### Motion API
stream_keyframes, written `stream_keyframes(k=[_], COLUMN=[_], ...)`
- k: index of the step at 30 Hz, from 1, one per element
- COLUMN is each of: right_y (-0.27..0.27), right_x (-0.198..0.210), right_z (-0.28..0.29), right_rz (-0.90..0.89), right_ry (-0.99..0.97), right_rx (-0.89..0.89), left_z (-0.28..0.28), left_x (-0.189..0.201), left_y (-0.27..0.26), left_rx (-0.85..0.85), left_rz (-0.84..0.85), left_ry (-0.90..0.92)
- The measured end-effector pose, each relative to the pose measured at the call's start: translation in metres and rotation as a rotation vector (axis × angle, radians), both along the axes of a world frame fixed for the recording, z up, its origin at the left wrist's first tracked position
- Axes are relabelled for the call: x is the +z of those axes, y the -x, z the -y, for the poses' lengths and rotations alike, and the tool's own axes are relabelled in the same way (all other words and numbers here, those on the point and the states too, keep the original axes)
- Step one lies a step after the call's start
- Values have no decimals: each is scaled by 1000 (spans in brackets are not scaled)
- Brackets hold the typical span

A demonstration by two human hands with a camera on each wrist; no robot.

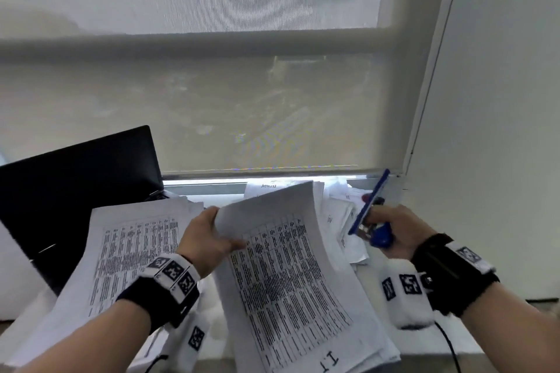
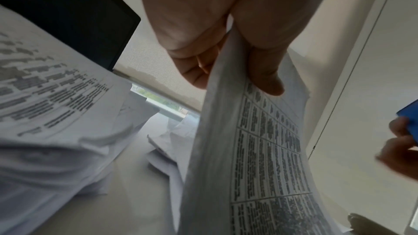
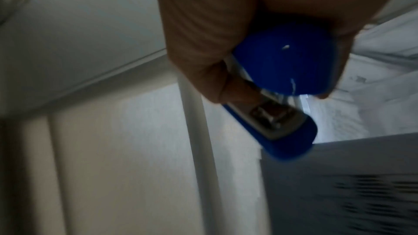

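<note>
My left hand (image 1: 209,239) pinches the upper left corner of a bundle of printed sheets (image 1: 291,281), thumb on the printed face, and lifts that end off the desk. The left wrist view shows the thumb (image 2: 264,71) on top and the fingers (image 2: 194,67) under the sheets (image 2: 267,149). My right hand (image 1: 391,230) grips a blue stapler (image 1: 371,215), its top arm swung open and pointing up and away. In the right wrist view the stapler (image 3: 294,81) sits in the curled fingers, metal magazine showing.
A second stack of printed paper (image 1: 130,251) lies left of the held bundle. A dark laptop screen (image 1: 75,191) stands at the back left. Loose sheets (image 1: 342,209) pile up by the window sill. A roller blind (image 1: 212,106) covers the window; a white wall (image 1: 500,130) is on the right.
</note>
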State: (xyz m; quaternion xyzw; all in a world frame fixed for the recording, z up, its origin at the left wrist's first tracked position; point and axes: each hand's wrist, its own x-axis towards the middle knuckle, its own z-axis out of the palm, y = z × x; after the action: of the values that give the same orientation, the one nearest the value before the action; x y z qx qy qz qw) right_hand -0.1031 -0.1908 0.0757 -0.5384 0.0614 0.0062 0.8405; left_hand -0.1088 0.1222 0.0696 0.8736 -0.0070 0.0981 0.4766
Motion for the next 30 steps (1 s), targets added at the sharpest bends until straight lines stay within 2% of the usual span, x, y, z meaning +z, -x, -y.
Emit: stream_keyframes(k=[4,7,10,12,14,16,19,21,26,30], right_y=[39,50,52,54,57,63,75,84,103,102], right_x=[7,7,15,28,41,54,69,68,38,33], right_z=[-23,-36,-42,-42,-39,-35,-36,-38,-34,-32], right_rz=[144,157,175,201,258,343,469,484,370,342], right_ry=[448,619,661,674,666,681,698,683,693,660], right_rx=[194,314,234,108,-11,-104,-177,-178,-153,-189], left_z=[4,2,3,6,10,20,46,63,77,75], left_x=[22,34,45,50,52,57,67,71,50,47], left_y=[21,31,39,43,45,46,46,50,53,51], left_rx=[-60,-113,-81,-19,0,2,34,20,-4,24], left_rz=[55,80,160,200,166,154,289,361,344,350], left_ry=[58,92,156,312,495,580,532,480,344,316])
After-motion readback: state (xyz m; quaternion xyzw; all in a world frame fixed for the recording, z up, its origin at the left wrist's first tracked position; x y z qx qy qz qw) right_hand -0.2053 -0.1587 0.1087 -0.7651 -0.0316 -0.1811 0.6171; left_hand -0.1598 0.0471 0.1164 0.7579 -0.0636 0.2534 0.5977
